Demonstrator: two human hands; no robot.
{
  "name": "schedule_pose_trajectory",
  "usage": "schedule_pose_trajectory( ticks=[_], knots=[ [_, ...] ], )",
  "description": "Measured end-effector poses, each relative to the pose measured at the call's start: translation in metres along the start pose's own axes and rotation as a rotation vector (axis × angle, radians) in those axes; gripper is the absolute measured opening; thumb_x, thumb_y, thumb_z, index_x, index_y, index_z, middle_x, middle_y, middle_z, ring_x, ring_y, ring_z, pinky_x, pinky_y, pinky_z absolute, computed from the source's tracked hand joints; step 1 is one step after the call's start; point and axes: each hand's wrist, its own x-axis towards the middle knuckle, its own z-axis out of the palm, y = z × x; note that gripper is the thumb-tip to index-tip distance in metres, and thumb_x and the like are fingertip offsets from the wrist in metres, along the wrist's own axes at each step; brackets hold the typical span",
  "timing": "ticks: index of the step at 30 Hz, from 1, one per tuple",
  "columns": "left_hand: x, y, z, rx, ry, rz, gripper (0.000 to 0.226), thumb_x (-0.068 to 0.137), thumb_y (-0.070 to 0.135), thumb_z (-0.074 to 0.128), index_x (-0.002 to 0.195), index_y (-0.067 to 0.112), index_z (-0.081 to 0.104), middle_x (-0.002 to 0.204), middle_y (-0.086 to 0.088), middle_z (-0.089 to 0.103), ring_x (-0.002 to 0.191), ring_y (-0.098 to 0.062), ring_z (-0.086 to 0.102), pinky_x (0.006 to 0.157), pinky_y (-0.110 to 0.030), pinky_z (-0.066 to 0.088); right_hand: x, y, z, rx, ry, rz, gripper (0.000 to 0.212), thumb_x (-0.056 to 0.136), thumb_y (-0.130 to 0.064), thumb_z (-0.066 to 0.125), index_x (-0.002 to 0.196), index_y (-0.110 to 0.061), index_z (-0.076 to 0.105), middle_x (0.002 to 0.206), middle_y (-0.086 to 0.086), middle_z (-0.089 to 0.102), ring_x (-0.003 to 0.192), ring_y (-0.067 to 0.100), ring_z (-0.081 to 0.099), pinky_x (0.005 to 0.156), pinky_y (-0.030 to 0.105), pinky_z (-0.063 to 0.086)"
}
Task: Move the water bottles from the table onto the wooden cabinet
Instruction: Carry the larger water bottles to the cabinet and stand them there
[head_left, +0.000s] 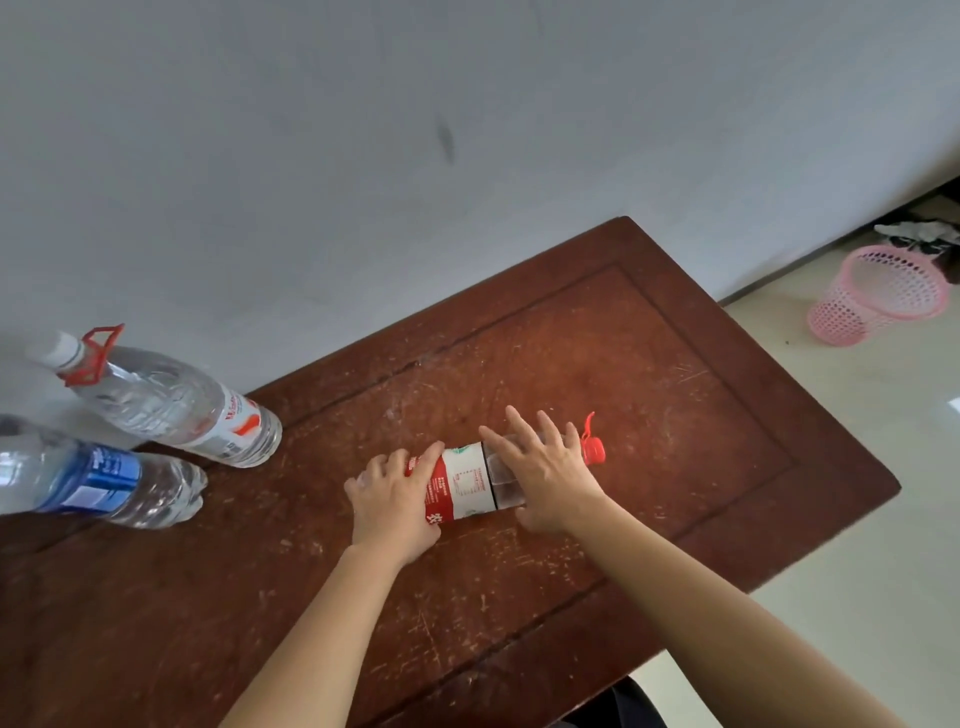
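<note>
So the clear plastic water bottle with a red-and-white label and red cap (462, 483) is lying on its side on the scratched brown wooden top (649, 389). The left hand (395, 499) curls round its base end, while the right hand (550, 478) lies flat on the neck end with its fingers spread. My guess is that's to stop it rolling. A big clear bottle with a red carry handle (171, 400) and a clear blue-labelled bottle (93, 478) stand well clear at the left, and there's a pink mesh basket (878, 296) on the floor.
</note>
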Motion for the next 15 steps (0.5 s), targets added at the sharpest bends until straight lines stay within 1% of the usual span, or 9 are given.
schedule_pose_trajectory(
  ticks=[3,5,8,10,12,13,15],
  knots=[
    [0.004,0.002,0.002,0.021,0.021,-0.02,0.109,0.07,0.059,0.079,0.152,0.038,0.011,0.149,-0.003,0.037,0.137,-0.028,0.037,0.107,-0.051,0.037,0.005,-0.003,0.003,0.023,0.036,0.052,0.103,0.086,-0.033,0.075,0.157,-0.039,0.0,0.168,0.009,-0.002,0.152,0.046,0.007,0.119,0.068,0.017],
    [0.006,0.003,0.003,0.029,0.035,-0.023,0.11,0.068,0.059,0.081,0.152,0.036,0.013,0.147,-0.002,0.04,0.135,-0.027,0.039,0.106,-0.05,0.038,0.009,-0.005,0.005,0.025,0.071,0.083,0.098,0.088,-0.037,0.074,0.156,-0.039,0.004,0.168,0.011,0.004,0.151,0.045,0.015,0.117,0.064,0.023],
    [0.003,0.003,0.007,0.038,0.07,-0.025,0.107,0.069,0.061,0.08,0.151,0.034,0.016,0.146,-0.003,0.042,0.135,-0.027,0.041,0.107,-0.049,0.039,0.009,-0.006,0.013,0.004,0.129,0.087,0.098,0.085,-0.038,0.077,0.155,-0.04,0.008,0.165,0.012,0.017,0.142,0.04,0.031,0.112,0.057,0.029],
    [-0.001,0.003,0.011,0.042,0.094,-0.022,0.107,0.07,0.062,0.079,0.153,0.034,0.016,0.146,-0.003,0.043,0.135,-0.027,0.041,0.107,-0.049,0.039,0.005,-0.006,0.019,-0.016,0.164,0.074,0.097,0.084,-0.038,0.078,0.154,-0.041,0.011,0.16,0.011,0.028,0.136,0.038,0.039,0.109,0.056,0.032],
    [-0.007,0.003,0.013,0.039,0.118,-0.011,0.109,0.072,0.061,0.078,0.155,0.034,0.013,0.147,-0.004,0.043,0.136,-0.028,0.04,0.107,-0.051,0.038,0.001,-0.007,0.024,-0.034,0.207,0.067,0.099,0.081,-0.038,0.081,0.154,-0.041,0.015,0.156,0.011,0.037,0.132,0.038,0.044,0.105,0.057,0.036],
    [-0.01,0.002,0.014,0.038,0.127,-0.002,0.11,0.073,0.06,0.078,0.156,0.035,0.011,0.147,-0.005,0.043,0.137,-0.029,0.039,0.108,-0.051,0.037,-0.002,-0.008,0.024,-0.041,0.218,0.066,0.101,0.08,-0.036,0.082,0.154,-0.041,0.014,0.155,0.012,0.038,0.131,0.038,0.045,0.104,0.057,0.037],
    [-0.018,0.001,0.014,0.028,0.133,0.013,0.11,0.074,0.059,0.077,0.157,0.036,0.009,0.147,-0.005,0.044,0.137,-0.029,0.04,0.108,-0.053,0.037,-0.011,-0.01,0.02,-0.064,0.208,0.053,0.105,0.082,-0.033,0.08,0.156,-0.042,0.006,0.158,0.011,0.034,0.134,0.039,0.042,0.106,0.057,0.036]
  ],
)
